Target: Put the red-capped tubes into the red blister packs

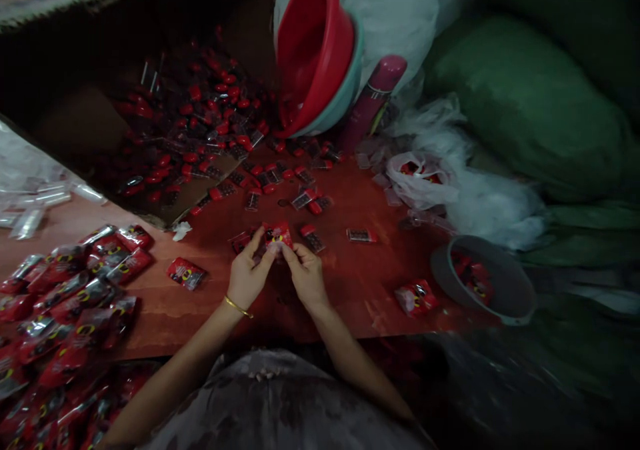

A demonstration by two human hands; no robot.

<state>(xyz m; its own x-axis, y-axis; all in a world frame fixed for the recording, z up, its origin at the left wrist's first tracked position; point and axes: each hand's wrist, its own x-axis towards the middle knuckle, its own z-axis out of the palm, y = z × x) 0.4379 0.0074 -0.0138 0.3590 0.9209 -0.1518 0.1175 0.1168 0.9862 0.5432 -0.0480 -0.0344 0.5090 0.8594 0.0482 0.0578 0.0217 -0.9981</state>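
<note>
My left hand [246,273] and my right hand [306,273] meet over the middle of a red-brown table [350,283]. Both pinch a small red packet [278,235] between their fingertips, holding it just above the tabletop. A gold bangle circles my left wrist. Small red-and-black pieces [310,200] lie scattered on the table just beyond the hands. One filled red packet [186,272] lies to the left of my left hand.
A tipped cardboard box [75,97] at the back left spills several red-and-black pieces. A heap of filled red packets [65,303] covers the near left. Stacked red and teal basins [315,50] lean at the back. A grey bowl [483,277] with packets sits right, beside green sacks [525,97].
</note>
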